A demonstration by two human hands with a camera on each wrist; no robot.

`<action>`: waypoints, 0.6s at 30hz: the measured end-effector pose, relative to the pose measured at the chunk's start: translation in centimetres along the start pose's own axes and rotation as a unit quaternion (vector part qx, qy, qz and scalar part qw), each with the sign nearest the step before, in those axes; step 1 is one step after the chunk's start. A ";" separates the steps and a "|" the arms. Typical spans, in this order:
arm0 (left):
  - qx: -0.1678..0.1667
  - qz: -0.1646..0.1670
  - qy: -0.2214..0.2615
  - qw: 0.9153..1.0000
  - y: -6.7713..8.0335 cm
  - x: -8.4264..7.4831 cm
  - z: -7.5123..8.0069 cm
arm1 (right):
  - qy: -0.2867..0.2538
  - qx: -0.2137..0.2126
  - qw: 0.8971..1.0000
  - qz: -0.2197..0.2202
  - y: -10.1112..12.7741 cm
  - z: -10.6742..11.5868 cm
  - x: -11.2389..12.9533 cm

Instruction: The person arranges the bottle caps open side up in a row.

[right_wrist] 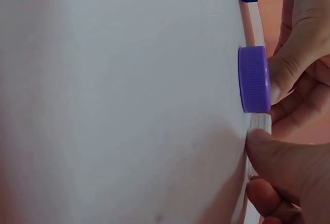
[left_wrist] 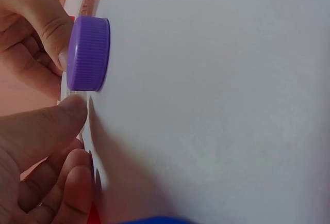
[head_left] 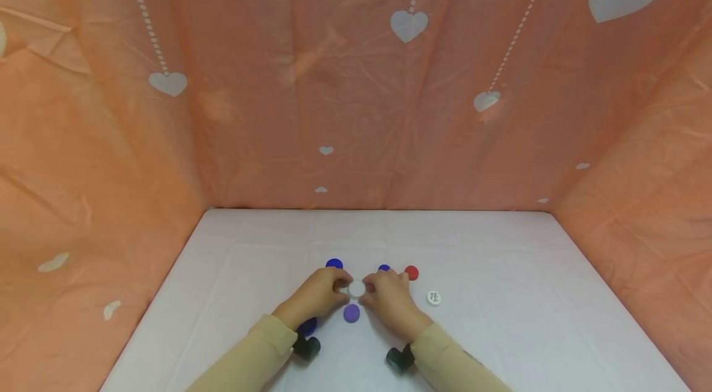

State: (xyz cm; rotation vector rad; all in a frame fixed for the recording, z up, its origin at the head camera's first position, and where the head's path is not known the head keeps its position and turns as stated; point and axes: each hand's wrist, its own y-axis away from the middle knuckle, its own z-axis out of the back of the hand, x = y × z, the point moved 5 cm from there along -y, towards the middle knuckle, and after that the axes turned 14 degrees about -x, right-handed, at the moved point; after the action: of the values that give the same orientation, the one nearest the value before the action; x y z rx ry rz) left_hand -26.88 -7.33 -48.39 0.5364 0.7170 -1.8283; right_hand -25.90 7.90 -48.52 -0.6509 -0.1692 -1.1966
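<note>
On the pale desk [head_left: 500, 342], the left hand [head_left: 317, 293] at 9 o'clock and right hand [head_left: 390, 300] at 3 o'clock both grasp 1 white cap [head_left: 356, 289] between thumb and fingers, probably opposing each other to steady it. That cap looks round, with a translucent side. Just beside it, at 6 o'clock, 1 ribbed purple cap [head_left: 351, 313] rests flat, probably set aside within reach.

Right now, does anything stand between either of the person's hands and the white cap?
Nothing visible does: in the head view, the left hand and right hand flank the white cap, their fingers at its edge. The purple cap lies just on its near side, in neither hand's way.
</note>
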 end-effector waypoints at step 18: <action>0.005 0.017 -0.002 1.000 0.2 -0.1 0.1 | -0.003 0.022 1.000 0.000 -0.1 -0.2 0.6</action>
State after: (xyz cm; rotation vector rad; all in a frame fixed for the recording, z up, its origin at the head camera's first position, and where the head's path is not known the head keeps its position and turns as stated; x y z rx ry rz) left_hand -26.66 -7.33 -48.29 0.5479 0.6913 -1.8022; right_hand -25.81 7.33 -48.35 -0.6161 -0.1996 -1.1887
